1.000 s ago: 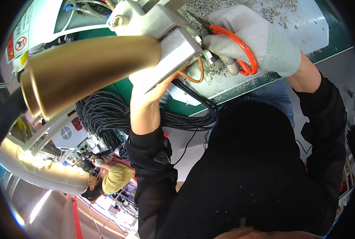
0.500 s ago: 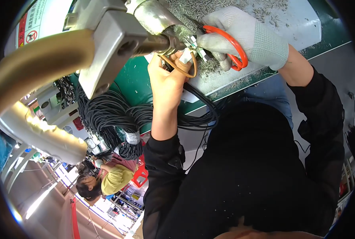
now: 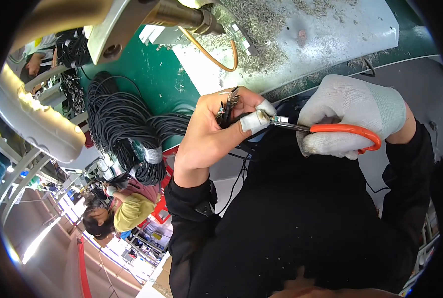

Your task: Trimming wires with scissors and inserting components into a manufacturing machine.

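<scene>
My left hand (image 3: 214, 131), bare with white tape on the thumb and a fingertip, is closed round several thin black cables (image 3: 230, 105) whose stripped or metal-tipped ends stick up from the fist. Between its taped thumb and finger sits a small piece with a white-and-green end (image 3: 281, 119). My right hand (image 3: 348, 114), in a whitish knit glove, grips red-handled scissors (image 3: 345, 130). Their dark blades point left and reach the small piece at my left fingertips. Whether the blades touch it cannot be made out.
A white sheet (image 3: 196, 67) strewn with small metal scraps lies on the green table (image 3: 157, 82). Above it hangs a metal fixture (image 3: 181, 17) with a curved brown tube (image 3: 221, 63). Coiled black cables (image 3: 114, 116) hang at the table edge. A co-worker in yellow (image 3: 134, 211) sits beyond.
Both hands have come away from the metal fixture, down and nearer my body. The right hand with the scissors has swung lower right, and the blades now meet my left fingertips.
</scene>
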{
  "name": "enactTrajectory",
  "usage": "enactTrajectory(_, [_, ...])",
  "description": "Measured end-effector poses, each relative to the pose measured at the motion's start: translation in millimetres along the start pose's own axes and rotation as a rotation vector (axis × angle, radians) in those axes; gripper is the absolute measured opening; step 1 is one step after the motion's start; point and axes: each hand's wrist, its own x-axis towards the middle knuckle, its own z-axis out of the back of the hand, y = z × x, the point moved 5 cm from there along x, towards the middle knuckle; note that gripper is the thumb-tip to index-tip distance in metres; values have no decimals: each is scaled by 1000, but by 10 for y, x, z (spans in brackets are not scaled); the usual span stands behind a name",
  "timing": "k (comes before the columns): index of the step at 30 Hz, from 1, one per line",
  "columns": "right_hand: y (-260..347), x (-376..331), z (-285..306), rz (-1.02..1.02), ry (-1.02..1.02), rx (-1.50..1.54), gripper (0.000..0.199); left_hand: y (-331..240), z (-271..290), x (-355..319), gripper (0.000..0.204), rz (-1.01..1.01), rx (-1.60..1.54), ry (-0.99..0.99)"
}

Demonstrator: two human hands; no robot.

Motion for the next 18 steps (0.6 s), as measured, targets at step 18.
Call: enactTrajectory(18, [19, -185, -172, 217, -95, -153, 19, -30, -128, -71, 21, 54, 24, 93])
